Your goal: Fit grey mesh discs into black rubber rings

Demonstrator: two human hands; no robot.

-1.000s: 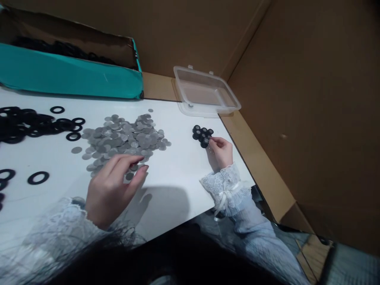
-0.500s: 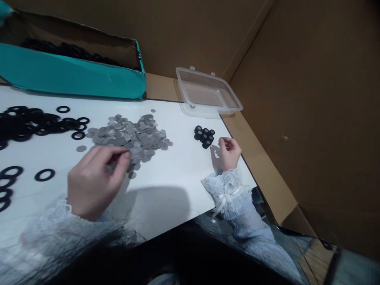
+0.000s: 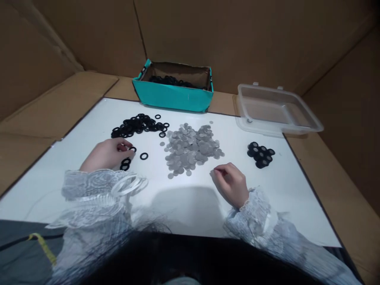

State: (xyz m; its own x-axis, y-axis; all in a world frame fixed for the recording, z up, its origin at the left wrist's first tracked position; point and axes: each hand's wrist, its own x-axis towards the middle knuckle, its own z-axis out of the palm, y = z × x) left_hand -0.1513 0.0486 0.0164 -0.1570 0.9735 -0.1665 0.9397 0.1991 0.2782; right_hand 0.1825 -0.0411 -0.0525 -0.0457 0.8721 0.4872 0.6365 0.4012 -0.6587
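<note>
On the left, my left hand (image 3: 111, 153) is closed in a pinch on the edge of a black ring (image 3: 134, 149). Loose black rings (image 3: 125, 163) lie just below its fingers, and another single ring (image 3: 144, 156) is to their right. My right hand (image 3: 233, 184) rests low over the white board, thumb and forefinger pressed together; whatever may be between them is hidden. Left of it spreads a heap of small grey discs (image 3: 190, 148). Farther right sits a cluster of black rings with grey discs in their centres (image 3: 261, 154).
A larger heap of black rings (image 3: 138, 124) lies behind my left hand. At the back stands a teal box (image 3: 175, 96) holding more rings. A clear plastic container (image 3: 279, 126) is at the back right. Cardboard walls (image 3: 237, 39) surround the white board (image 3: 190, 209).
The view has swung left. My left hand has gone from the grey discs to the loose rings and pinches one. My right hand has moved from the ring cluster toward the discs.
</note>
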